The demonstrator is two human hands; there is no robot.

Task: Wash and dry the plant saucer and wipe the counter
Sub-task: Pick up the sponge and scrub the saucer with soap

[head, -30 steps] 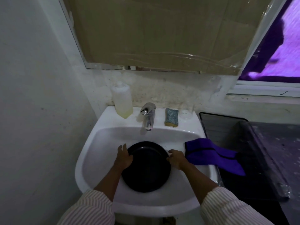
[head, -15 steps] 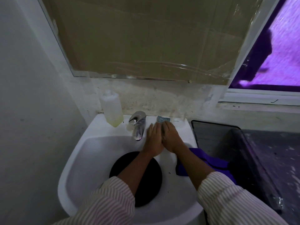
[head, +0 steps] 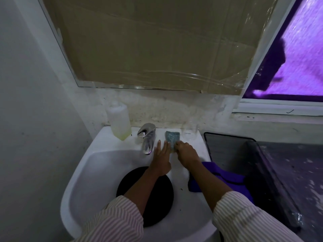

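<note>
The black round plant saucer [head: 157,203] lies in the white sink basin [head: 97,172], partly hidden under my left forearm. A blue-green sponge [head: 172,138] lies on the sink's back ledge, right of the chrome tap [head: 147,137]. My right hand [head: 187,153] has its fingers closed on the sponge's near end. My left hand [head: 161,158] is flat with fingers straight, beside the sponge and just right of the tap, holding nothing. A purple cloth [head: 222,180] is draped over the sink's right rim.
A translucent bottle with yellowish liquid [head: 119,122] stands on the ledge left of the tap. A clear glass [head: 189,131] stands right of the sponge. A dark mesh tray [head: 232,154] and dark counter [head: 297,168] lie to the right. Cardboard covers the mirror above.
Both hands left the saucer in the basin and reached up to the back ledge. My right hand has closed on the sponge, which has shifted slightly.
</note>
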